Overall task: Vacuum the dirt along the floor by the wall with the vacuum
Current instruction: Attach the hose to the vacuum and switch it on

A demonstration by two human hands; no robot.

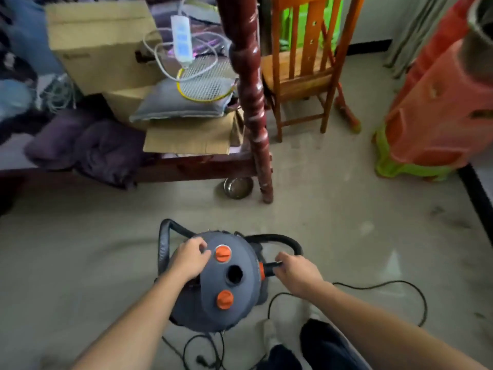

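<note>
A grey canister vacuum (226, 284) with two orange knobs and a round dark port on its top stands on the floor just in front of me. My left hand (188, 259) rests curled on the upper left of its top, beside the far orange knob. My right hand (296, 273) grips the black hose end (272, 266) where it meets the orange collar on the vacuum's right side. The black hose (163, 249) loops behind the canister. The wall's dark skirting (477, 193) runs along the right edge, with dirt marks (437, 210) on the floor beside it.
A black power cord (416, 292) trails over the floor to the right and under me. A dark red bed post (260, 145) and a metal bowl (238, 187) stand ahead. A wooden chair (306, 73), stacked plastic stools (437, 108) and cardboard boxes (101, 46) lie beyond.
</note>
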